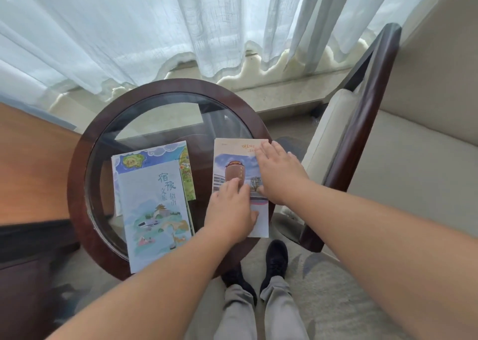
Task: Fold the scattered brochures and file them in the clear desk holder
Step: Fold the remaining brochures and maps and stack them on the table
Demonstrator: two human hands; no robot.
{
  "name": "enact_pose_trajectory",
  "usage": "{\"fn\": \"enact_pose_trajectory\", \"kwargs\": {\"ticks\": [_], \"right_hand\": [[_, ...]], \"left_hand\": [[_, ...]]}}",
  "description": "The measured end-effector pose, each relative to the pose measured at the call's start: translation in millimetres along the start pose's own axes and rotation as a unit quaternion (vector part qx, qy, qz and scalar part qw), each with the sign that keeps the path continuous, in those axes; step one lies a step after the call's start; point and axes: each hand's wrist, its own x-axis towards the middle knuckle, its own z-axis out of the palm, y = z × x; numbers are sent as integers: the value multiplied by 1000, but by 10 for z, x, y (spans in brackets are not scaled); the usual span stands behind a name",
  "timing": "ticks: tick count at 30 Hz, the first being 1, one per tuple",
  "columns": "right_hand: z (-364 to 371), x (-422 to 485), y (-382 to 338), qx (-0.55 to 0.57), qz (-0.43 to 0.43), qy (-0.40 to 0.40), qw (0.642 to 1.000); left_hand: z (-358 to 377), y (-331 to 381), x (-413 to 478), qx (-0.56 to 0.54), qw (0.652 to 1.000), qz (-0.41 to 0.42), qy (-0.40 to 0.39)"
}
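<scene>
Both hands flat, fingers spread open, pressing the brochure point(234, 164) on the tabletop point(85, 164)'s right edge: left hand point(230, 210) near end, right hand point(278, 171) far end. To crease well, pin w/ left & sweep right along the fold. 2nd brochure point(152, 205) lies just left; no holder in view.

Head view looks steeply down, close above table point(85, 143)

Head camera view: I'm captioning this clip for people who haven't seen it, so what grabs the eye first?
Two bare hands, left hand and right hand, lie flat on a tan brochure at the right of a round glass-topped table. To its left lies a blue illustrated brochure, overhanging the table's near rim.
</scene>
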Motion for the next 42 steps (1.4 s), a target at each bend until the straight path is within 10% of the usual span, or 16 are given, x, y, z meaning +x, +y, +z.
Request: {"fn": "enact_pose_trajectory", "kwargs": {"ticks": [12, 31, 42], "right_hand": [[-300, -1980, 730, 231, 123, 191, 946], [621, -4215, 3940, 297, 339, 225, 864], [1040, -4193, 4951, 371, 435, 175, 802]], "left_hand": [[-1133, 1400, -166, -36, 982, 158, 100], [-228, 5165, -573, -7, 964, 264, -41], [243, 6217, -244, 125, 911, 384, -87]]}}
